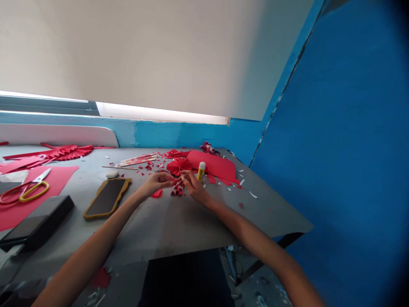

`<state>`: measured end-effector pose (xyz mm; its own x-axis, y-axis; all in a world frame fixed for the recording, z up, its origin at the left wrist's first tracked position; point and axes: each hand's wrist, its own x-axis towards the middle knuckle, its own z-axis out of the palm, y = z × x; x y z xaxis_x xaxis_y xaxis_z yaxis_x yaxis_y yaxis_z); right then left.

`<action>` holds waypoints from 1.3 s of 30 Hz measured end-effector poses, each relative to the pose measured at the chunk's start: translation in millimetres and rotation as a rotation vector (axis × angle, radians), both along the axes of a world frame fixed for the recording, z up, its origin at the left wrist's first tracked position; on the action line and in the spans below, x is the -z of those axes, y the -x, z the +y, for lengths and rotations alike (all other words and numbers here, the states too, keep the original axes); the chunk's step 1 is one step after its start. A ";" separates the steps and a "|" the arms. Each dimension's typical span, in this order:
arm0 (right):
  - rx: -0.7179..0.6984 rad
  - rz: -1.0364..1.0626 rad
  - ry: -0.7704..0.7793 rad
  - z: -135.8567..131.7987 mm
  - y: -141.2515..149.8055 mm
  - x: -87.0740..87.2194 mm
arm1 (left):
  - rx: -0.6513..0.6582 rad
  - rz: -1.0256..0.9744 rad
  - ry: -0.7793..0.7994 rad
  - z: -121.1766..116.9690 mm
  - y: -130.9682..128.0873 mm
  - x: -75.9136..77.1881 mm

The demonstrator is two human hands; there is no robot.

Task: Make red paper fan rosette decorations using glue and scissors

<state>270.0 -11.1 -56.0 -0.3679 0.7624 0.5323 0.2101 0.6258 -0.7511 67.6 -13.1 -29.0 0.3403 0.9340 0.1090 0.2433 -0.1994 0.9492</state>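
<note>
Grip: left hand (161, 181) pinching a small red paper piece (176, 181); right hand (193, 185) fingertips bunched right beside it, can't tell if they pinch it too.
Paper piece location: between both hands, over the table (271, 213), just in front of the red rosette (178, 166).
Done: rosette looks folded and fanned out; pleated red fan (72, 150) far left looks shaped too; plenty of cutting, judging by scraps (177, 190).
Left: small piece seems unfinished, in the fingers; large curved red sheet (214, 164) lies unfolded behind glue stick (201, 171); red sheet on the left (60, 179) also flat. Whether anything is glued: can't tell.
Count, paper: 1 small piece in hand, 1 rosette by the hands, 1 curved sheet, 1 flat sheet under the scissors; scraps too many to count.
Count, tools: 1 glue stick, upright; scissors (35, 185), apparently 1 pair, red and yellow handles.
Count, other: 1 phone (107, 197), 1 black box (38, 221), 1 white lump (111, 174), 1 loose thin stick (119, 167); patterned sticks (137, 160) overlap, no exact number.
</note>
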 end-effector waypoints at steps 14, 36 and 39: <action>0.006 -0.153 -0.012 5.2 -3.2 5.2 | 0.139 -0.022 0.100 1.1 -6.7 9.7; 0.031 -0.321 -0.093 5.7 -5.9 6.7 | 0.192 -0.073 0.276 7.3 0.3 20.4; 0.038 -0.339 -0.107 5.1 -6.1 6.1 | 0.205 -0.058 0.271 7.4 0.9 20.4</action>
<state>276.1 -6.0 -62.1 -0.5094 0.7258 0.4624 0.4608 0.6838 -0.5657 66.7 -5.7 -49.4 0.5248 0.8442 -0.1094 0.1684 0.0229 0.9854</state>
